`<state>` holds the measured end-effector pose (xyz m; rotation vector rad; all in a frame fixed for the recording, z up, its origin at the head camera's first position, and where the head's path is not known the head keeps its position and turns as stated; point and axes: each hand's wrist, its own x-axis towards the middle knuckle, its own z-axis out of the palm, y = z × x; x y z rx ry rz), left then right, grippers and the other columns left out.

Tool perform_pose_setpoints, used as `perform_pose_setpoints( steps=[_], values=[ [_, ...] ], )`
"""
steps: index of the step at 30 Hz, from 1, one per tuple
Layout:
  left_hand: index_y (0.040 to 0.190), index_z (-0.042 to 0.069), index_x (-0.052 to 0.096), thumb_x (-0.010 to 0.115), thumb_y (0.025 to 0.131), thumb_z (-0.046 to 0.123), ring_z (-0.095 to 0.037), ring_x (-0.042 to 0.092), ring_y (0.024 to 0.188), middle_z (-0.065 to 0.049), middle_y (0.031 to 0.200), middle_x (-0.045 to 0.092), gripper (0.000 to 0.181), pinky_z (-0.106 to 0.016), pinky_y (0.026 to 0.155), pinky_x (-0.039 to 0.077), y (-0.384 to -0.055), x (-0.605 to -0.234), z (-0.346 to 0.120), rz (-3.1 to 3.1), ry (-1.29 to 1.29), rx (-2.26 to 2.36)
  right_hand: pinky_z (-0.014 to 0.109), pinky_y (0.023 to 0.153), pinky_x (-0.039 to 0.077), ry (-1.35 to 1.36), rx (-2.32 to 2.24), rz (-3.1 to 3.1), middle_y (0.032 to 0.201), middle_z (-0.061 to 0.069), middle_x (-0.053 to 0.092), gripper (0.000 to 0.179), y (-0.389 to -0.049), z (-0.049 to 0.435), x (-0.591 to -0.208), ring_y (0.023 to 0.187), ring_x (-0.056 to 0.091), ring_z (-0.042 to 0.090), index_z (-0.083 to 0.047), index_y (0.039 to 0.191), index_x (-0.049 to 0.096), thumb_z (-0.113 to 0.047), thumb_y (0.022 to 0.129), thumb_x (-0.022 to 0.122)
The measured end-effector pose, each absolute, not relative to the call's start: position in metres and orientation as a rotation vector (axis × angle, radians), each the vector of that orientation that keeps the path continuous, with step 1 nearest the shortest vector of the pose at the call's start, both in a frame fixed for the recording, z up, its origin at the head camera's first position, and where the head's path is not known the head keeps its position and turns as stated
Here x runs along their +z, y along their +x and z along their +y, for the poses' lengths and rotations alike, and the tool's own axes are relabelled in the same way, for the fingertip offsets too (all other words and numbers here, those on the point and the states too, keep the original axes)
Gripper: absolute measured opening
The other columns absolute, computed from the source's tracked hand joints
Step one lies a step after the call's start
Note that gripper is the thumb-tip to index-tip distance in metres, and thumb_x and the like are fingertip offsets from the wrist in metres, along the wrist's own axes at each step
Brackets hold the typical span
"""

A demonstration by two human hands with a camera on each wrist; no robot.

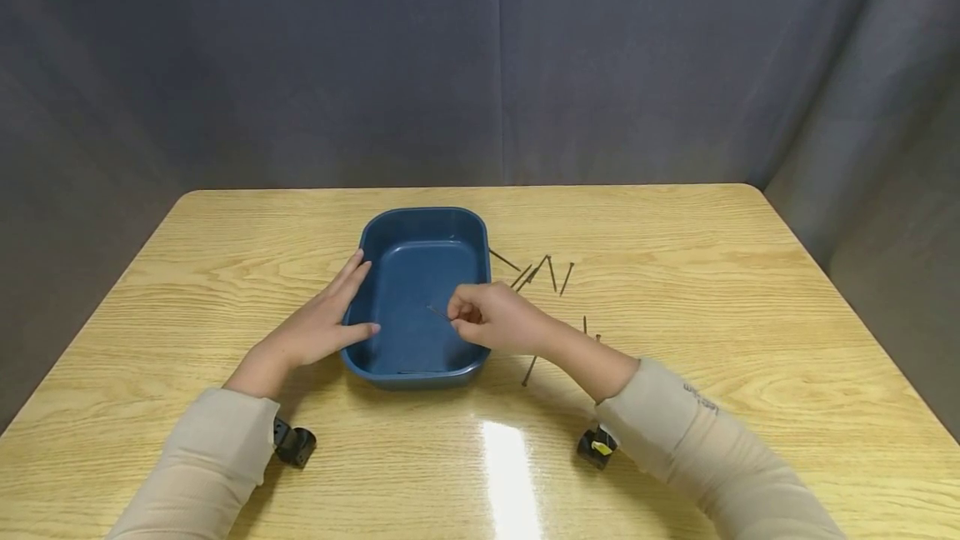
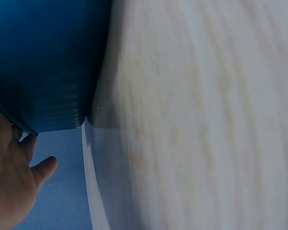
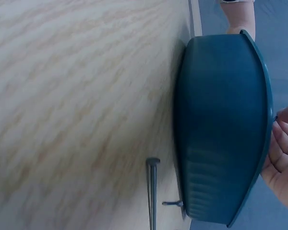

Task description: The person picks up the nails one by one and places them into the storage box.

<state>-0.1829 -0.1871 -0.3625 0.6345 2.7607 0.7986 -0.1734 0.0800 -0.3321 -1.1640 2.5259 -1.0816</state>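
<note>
A deep blue rectangular tub (image 1: 405,273) stands on the table. My right hand (image 1: 495,315) is over its right side, pinching a thin dark nail (image 1: 438,312) between thumb and fingertips; the nail points left above the tub's floor. In the right wrist view that hand (image 3: 285,153) appears at the tub's rim (image 3: 268,91). My left hand (image 1: 322,319) touches the tub's left edge with fingers spread and straight, its thumb reaching just over the rim. A thin dark line (image 1: 420,372) shows inside along the near wall.
Several loose nails lie on the wooden table (image 1: 712,273) right of the tub, among them one nail (image 1: 566,279) at the back and another nail (image 1: 529,371) nearer, beneath my right forearm. A grey curtain (image 1: 337,65) hangs behind the table.
</note>
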Motion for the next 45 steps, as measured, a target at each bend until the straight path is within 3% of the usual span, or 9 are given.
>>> perform_pose_setpoints(
  steps=[14,34,45],
  values=[
    [0.140,0.011,0.002,0.054,0.082,0.037,-0.031,0.006,0.128,0.004,0.143,-0.013,0.081,-0.056,0.093,0.019,-0.183,-0.364,-0.187,2.769,0.624,0.802,0.017,0.058,0.041,-1.241,-0.896,2.569,0.072,-0.002,0.057,0.006,-0.174,0.068,-0.336,0.062,0.049,0.006,-0.006,0.082,0.057,-0.004,0.078,0.054],
    [0.140,0.011,0.002,0.054,0.082,0.037,-0.029,0.005,0.128,0.006,0.142,-0.014,0.082,-0.054,0.094,0.019,-0.182,-0.365,-0.188,2.756,0.620,0.820,0.020,0.054,0.036,-1.262,-0.524,2.585,0.063,-0.005,0.049,0.005,-0.179,0.049,-0.335,0.056,0.043,0.007,-0.008,0.078,0.058,-0.008,0.079,0.053],
    [0.140,0.011,0.003,0.054,0.082,0.036,-0.031,0.007,0.128,0.004,0.143,-0.013,0.081,-0.054,0.093,0.020,-0.183,-0.364,-0.188,2.764,0.629,0.818,0.020,0.049,0.032,-1.216,-0.219,2.543,0.061,-0.006,0.046,0.014,-0.186,0.030,-0.337,0.055,0.043,0.009,-0.015,0.066,0.050,-0.011,0.077,0.058]
  ],
)
